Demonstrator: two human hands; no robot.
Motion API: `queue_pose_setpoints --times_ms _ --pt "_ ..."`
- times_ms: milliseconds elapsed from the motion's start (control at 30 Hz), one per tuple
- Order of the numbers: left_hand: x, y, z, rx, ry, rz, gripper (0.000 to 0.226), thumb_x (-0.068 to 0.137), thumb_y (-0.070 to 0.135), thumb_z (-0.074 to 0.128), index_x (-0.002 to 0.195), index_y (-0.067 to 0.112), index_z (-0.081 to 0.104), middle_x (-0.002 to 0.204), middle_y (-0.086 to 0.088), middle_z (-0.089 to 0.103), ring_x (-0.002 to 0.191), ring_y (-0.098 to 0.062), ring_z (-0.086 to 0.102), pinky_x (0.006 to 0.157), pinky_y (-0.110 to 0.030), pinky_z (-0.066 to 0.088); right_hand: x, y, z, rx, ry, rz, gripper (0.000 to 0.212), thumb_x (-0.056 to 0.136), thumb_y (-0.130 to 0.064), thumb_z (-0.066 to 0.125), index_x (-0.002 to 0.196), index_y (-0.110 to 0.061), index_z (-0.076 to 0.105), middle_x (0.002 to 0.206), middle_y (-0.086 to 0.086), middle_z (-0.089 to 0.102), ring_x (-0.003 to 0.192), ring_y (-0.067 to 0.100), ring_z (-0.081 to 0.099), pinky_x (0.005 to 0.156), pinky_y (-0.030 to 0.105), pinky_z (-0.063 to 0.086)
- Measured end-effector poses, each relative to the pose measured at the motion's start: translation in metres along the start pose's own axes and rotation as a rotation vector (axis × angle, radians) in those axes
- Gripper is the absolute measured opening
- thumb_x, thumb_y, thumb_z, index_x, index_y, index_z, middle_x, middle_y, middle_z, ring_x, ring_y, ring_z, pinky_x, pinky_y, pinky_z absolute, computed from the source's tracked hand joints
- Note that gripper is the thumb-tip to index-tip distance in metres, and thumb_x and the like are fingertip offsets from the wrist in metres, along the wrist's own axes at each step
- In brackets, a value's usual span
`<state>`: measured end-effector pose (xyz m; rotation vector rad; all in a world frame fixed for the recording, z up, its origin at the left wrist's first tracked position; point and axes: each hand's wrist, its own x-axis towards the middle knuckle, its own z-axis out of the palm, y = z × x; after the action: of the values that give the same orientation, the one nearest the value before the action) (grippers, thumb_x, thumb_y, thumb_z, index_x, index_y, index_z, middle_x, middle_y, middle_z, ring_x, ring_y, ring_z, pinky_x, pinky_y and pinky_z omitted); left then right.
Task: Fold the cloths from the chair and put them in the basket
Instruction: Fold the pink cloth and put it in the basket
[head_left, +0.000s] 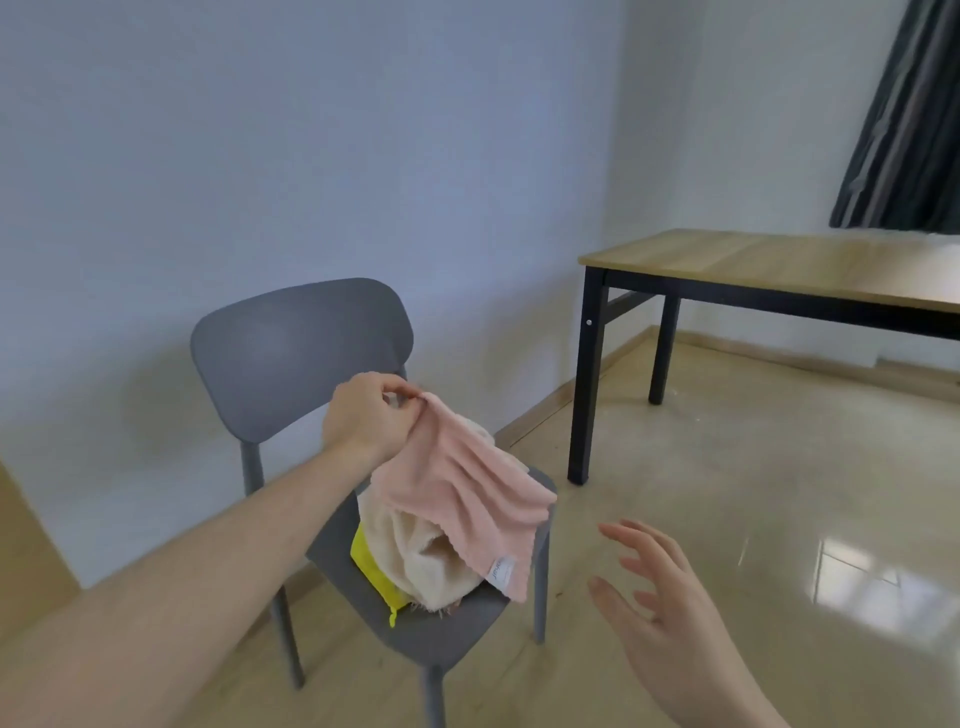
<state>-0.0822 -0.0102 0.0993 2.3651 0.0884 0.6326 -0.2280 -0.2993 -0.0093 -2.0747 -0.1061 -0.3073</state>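
Fingers of the left hand (366, 415) pinch a fleecy pink cloth (467, 488); right hand (660, 597) splayed loose.

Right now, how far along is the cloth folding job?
Nothing looks finished; no basket is in view. In hand: the left hand pinches a corner of the pink cloth, lifted above the chair, while the right hand is open beside it. Left: a cream cloth and a yellow cloth wait unfolded on the seat.

Both forearms bare, no sleeves; left hand (366, 415) and right hand (657, 597) ungloved, no rings.
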Motion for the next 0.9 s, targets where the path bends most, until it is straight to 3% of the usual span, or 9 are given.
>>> queue_pose_setpoints --times_ms 167,333,500,633,733,833,900 --pt "-0.046 0.066 -0.054 -0.254 -0.003 0.187 0.006 0.097 0.028 0.060 0.099 0.025 0.065 0.122 0.014 0.067 0.114 -0.009 0.060 0.099 -0.032 0.047 -0.040 -0.052 -0.022 -0.042 0.012 -0.014 0.043 0.094 -0.030 0.071 0.131 -0.043 0.055 0.139 -0.027 0.043 0.119 -0.008 0.052 0.094 0.020 0.044" --pt "-0.107 0.116 -0.090 -0.321 -0.142 0.297 0.008 0.103 0.027 0.050 0.096 0.023 0.053 0.086 0.008 0.064 0.079 -0.009 0.060 0.070 -0.027 0.043 -0.071 -0.082 -0.042 -0.121 0.026 0.005 0.050 0.094 -0.044 0.067 0.139 -0.044 0.046 0.135 -0.029 0.042 0.119 -0.009 0.050 0.096 0.020 0.045" --pt "-0.170 0.142 -0.093 -0.391 -0.236 0.342 0.010 0.101 0.032 0.056 0.093 0.027 0.052 0.084 0.009 0.061 0.076 -0.004 0.057 0.062 -0.011 0.039 -0.106 -0.078 -0.068 -0.103 0.004 0.064 0.065 0.085 -0.055 0.073 0.142 -0.048 0.043 0.137 -0.031 0.048 0.122 -0.006 0.051 0.102 0.026 0.047" --pt "-0.209 0.145 -0.072 -0.377 -0.378 0.305 0.011 0.098 0.039 0.061 0.094 0.030 0.057 0.089 0.014 0.065 0.086 -0.002 0.060 0.066 -0.009 0.039 -0.140 -0.054 -0.073 0.027 -0.119 0.130 0.073 0.073 -0.063 0.080 0.138 -0.051 0.049 0.125 -0.022 0.066 0.117 -0.006 0.059 0.102 0.031 0.053" --pt "-0.231 0.134 -0.045 -0.395 -0.448 0.265 0.016 0.097 0.039 0.064 0.093 0.024 0.060 0.088 0.009 0.065 0.085 -0.006 0.060 0.071 -0.016 0.041 -0.163 -0.029 -0.064 0.088 -0.141 0.172 0.064 0.070 -0.068 0.079 0.128 -0.050 0.058 0.117 -0.017 0.070 0.110 -0.001 0.065 0.094 0.031 0.058" --pt "-0.251 0.120 -0.015 -0.451 -0.484 0.114 0.019 0.097 0.034 0.064 0.092 0.017 0.060 0.082 0.007 0.061 0.076 -0.007 0.055 0.067 -0.021 0.040 -0.173 -0.019 -0.063 0.039 -0.027 0.176 0.036 0.083 -0.044 0.078 0.116 -0.041 0.062 0.111 -0.014 0.066 0.102 0.004 0.065 0.082 0.021 0.054" --pt "-0.260 0.109 0.005 -0.488 -0.513 -0.025 0.022 0.097 0.033 0.064 0.089 0.013 0.058 0.075 0.006 0.054 0.067 -0.008 0.049 0.062 -0.024 0.038 -0.177 -0.017 -0.064 0.045 0.013 0.176 0.026 0.085 -0.034 0.076 0.107 -0.035 0.063 0.105 -0.011 0.065 0.098 0.010 0.064 0.078 0.023 0.054"
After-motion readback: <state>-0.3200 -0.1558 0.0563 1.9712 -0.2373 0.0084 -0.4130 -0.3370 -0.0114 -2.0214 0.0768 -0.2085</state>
